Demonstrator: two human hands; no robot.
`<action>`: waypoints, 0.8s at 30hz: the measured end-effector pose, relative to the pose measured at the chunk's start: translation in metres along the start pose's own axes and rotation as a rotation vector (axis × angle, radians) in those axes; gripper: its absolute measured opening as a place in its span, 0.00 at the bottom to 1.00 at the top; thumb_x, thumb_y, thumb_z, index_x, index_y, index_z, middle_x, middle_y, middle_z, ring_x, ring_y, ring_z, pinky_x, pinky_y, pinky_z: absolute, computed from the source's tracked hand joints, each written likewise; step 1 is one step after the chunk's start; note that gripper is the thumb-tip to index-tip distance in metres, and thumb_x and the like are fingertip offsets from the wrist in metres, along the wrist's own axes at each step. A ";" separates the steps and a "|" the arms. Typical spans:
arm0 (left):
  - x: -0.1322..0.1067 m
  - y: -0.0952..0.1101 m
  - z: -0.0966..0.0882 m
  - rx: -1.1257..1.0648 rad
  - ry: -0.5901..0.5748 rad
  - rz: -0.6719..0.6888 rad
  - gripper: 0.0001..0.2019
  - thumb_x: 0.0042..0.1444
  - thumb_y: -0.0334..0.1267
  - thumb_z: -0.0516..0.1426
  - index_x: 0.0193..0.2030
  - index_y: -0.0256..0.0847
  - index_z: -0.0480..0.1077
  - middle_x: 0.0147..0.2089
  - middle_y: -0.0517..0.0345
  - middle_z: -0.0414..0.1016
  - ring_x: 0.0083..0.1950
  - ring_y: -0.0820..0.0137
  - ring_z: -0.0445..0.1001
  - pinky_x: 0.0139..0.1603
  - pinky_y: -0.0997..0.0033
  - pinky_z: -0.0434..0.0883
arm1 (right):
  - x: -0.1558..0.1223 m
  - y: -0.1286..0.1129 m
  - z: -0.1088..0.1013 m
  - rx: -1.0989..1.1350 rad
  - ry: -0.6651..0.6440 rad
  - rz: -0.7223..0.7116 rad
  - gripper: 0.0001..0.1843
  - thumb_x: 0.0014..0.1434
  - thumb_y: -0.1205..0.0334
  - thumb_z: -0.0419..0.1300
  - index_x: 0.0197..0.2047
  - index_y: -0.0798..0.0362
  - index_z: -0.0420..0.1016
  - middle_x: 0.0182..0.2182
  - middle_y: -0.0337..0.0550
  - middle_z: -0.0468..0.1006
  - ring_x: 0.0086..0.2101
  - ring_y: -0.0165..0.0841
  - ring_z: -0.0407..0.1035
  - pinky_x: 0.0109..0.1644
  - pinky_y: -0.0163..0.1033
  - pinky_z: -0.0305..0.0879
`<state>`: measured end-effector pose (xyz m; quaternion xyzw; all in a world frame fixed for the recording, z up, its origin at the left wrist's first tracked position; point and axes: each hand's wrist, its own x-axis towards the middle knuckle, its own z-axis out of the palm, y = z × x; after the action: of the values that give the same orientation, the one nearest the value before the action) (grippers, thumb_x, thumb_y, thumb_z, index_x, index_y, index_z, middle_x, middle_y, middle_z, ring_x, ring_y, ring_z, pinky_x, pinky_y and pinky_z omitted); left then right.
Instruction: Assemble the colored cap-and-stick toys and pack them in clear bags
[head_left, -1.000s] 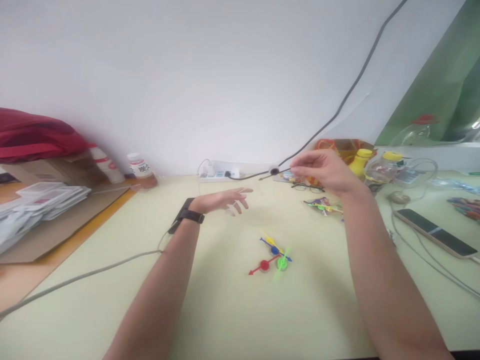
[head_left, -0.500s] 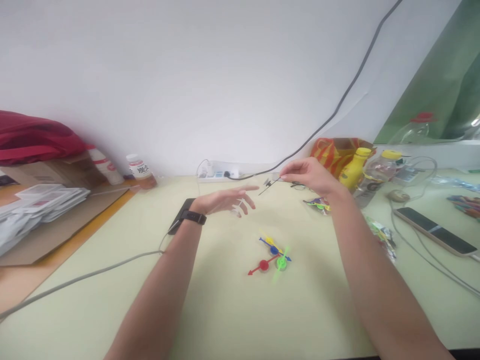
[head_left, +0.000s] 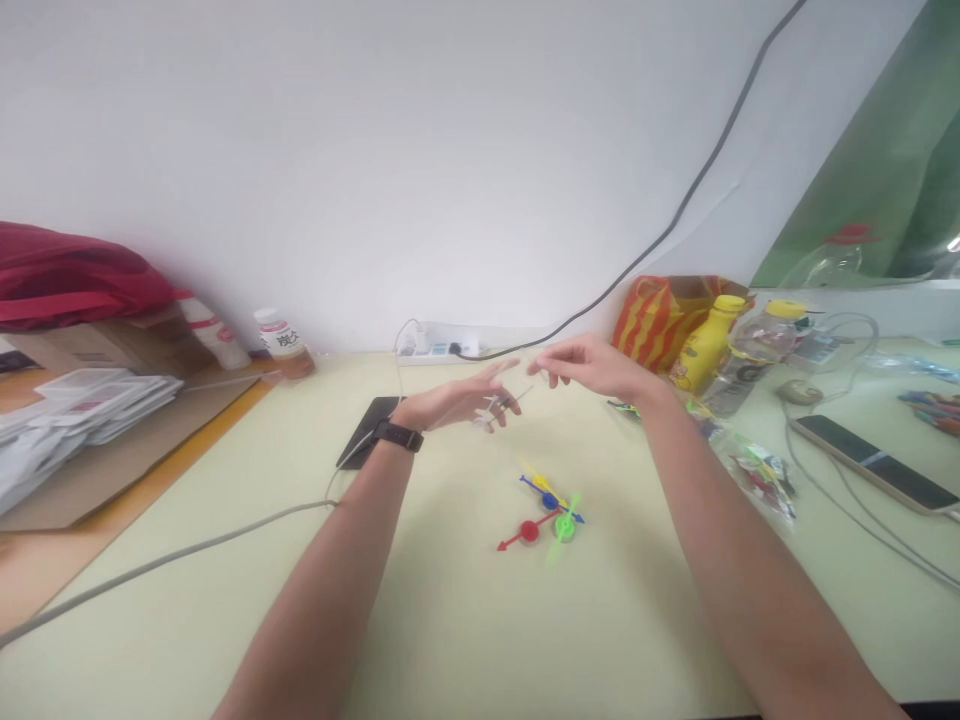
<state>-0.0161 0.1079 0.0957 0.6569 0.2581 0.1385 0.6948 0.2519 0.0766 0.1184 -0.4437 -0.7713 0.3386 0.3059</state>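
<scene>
My left hand (head_left: 465, 400) is raised over the table with its fingers stretched out, and a small clear plastic piece (head_left: 488, 411) sits among the fingertips. My right hand (head_left: 589, 367) pinches a thin dark stick (head_left: 523, 394) whose tip reaches the left fingers. On the pale table (head_left: 450, 620) below lie small toy spinners with pointed stems: a red one (head_left: 525, 532), a blue one (head_left: 547, 495), a green one (head_left: 565, 521) and a yellow one (head_left: 534, 471).
A black phone (head_left: 367, 444) lies by my left wrist, a grey cable (head_left: 172, 555) trails left. A power strip (head_left: 439, 347) sits at the wall. Right: striped bag (head_left: 656, 315), yellow bottle (head_left: 705, 345), clear bags of parts (head_left: 754, 465), a phone (head_left: 870, 465). Left: cardboard, bottle (head_left: 281, 340).
My right hand has come down and left from the back of the table with the dark stick, meeting my left hand, which shifted slightly right.
</scene>
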 end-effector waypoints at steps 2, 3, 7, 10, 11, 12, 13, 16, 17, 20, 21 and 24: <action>0.001 -0.001 -0.001 0.003 0.001 -0.001 0.43 0.64 0.51 0.57 0.78 0.55 0.37 0.56 0.44 0.75 0.46 0.60 0.76 0.49 0.59 0.70 | -0.002 -0.004 0.000 -0.023 0.023 0.033 0.31 0.64 0.35 0.54 0.47 0.54 0.83 0.30 0.45 0.78 0.34 0.34 0.69 0.37 0.38 0.63; 0.001 -0.002 -0.001 0.007 0.003 0.000 0.43 0.64 0.51 0.57 0.78 0.55 0.37 0.57 0.45 0.75 0.46 0.60 0.76 0.48 0.59 0.70 | -0.002 -0.006 0.001 -0.024 0.029 0.040 0.31 0.63 0.35 0.54 0.47 0.54 0.82 0.31 0.45 0.78 0.32 0.33 0.68 0.36 0.38 0.62; 0.003 -0.002 0.001 0.021 0.018 0.018 0.43 0.62 0.52 0.59 0.78 0.55 0.41 0.58 0.44 0.74 0.48 0.59 0.76 0.47 0.61 0.69 | -0.001 -0.011 0.007 0.035 -0.045 -0.017 0.24 0.57 0.42 0.64 0.47 0.53 0.80 0.43 0.47 0.80 0.29 0.29 0.66 0.32 0.37 0.64; 0.005 -0.003 0.002 -0.008 0.005 0.045 0.41 0.62 0.59 0.57 0.77 0.53 0.45 0.58 0.42 0.74 0.49 0.57 0.76 0.45 0.62 0.68 | 0.003 -0.010 0.012 0.089 -0.055 -0.060 0.16 0.57 0.51 0.64 0.42 0.53 0.79 0.42 0.47 0.80 0.30 0.29 0.69 0.34 0.37 0.66; 0.007 -0.004 0.002 -0.034 0.002 0.060 0.41 0.62 0.63 0.54 0.76 0.52 0.47 0.58 0.41 0.74 0.49 0.57 0.76 0.45 0.62 0.68 | 0.004 -0.009 0.013 0.102 -0.030 -0.081 0.13 0.57 0.54 0.63 0.40 0.54 0.78 0.40 0.46 0.80 0.31 0.31 0.70 0.37 0.38 0.67; 0.009 -0.006 0.002 -0.069 0.000 0.073 0.41 0.62 0.66 0.51 0.76 0.52 0.48 0.57 0.40 0.74 0.49 0.56 0.76 0.45 0.62 0.68 | 0.005 -0.008 0.014 0.115 0.006 -0.104 0.11 0.57 0.56 0.62 0.39 0.54 0.78 0.38 0.46 0.80 0.33 0.32 0.71 0.39 0.39 0.68; 0.012 -0.009 0.002 -0.109 -0.005 0.081 0.41 0.61 0.69 0.49 0.75 0.51 0.49 0.56 0.40 0.75 0.48 0.56 0.76 0.46 0.61 0.68 | 0.007 -0.008 0.014 0.127 0.049 -0.129 0.09 0.56 0.58 0.61 0.38 0.54 0.77 0.36 0.45 0.80 0.35 0.33 0.72 0.41 0.39 0.68; 0.020 -0.023 0.001 -0.229 -0.053 0.045 0.42 0.60 0.71 0.45 0.74 0.47 0.52 0.50 0.41 0.78 0.44 0.56 0.77 0.47 0.59 0.68 | 0.009 -0.005 0.013 0.146 0.175 -0.175 0.06 0.55 0.62 0.59 0.35 0.53 0.76 0.33 0.44 0.79 0.38 0.35 0.72 0.45 0.41 0.68; 0.022 -0.028 0.000 -0.260 -0.071 0.024 0.42 0.61 0.70 0.46 0.73 0.45 0.54 0.47 0.42 0.79 0.42 0.57 0.77 0.46 0.59 0.68 | 0.010 -0.004 0.012 0.147 0.203 -0.174 0.06 0.55 0.62 0.59 0.34 0.52 0.76 0.33 0.44 0.78 0.38 0.36 0.72 0.46 0.41 0.68; 0.027 -0.041 -0.003 -0.302 -0.082 0.002 0.33 0.64 0.61 0.51 0.65 0.38 0.65 0.40 0.46 0.77 0.37 0.61 0.75 0.43 0.62 0.68 | 0.011 0.003 0.010 0.132 0.249 -0.127 0.07 0.56 0.60 0.59 0.37 0.51 0.75 0.38 0.44 0.79 0.39 0.36 0.73 0.46 0.41 0.69; 0.028 -0.045 -0.005 -0.304 -0.062 -0.002 0.29 0.64 0.57 0.53 0.62 0.36 0.68 0.40 0.47 0.76 0.36 0.63 0.74 0.42 0.63 0.68 | 0.011 0.006 0.009 0.119 0.271 -0.093 0.08 0.57 0.59 0.59 0.40 0.51 0.74 0.41 0.44 0.78 0.39 0.35 0.73 0.44 0.41 0.69; 0.029 -0.054 -0.015 -0.299 0.073 0.028 0.19 0.64 0.49 0.58 0.52 0.36 0.74 0.41 0.48 0.75 0.37 0.67 0.73 0.42 0.66 0.69 | 0.011 0.019 0.004 -0.010 0.349 0.080 0.14 0.59 0.56 0.60 0.48 0.48 0.69 0.51 0.45 0.76 0.36 0.33 0.74 0.40 0.39 0.70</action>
<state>-0.0076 0.1308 0.0377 0.5444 0.2505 0.2090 0.7728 0.2533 0.0922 0.1029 -0.5275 -0.6899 0.2648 0.4192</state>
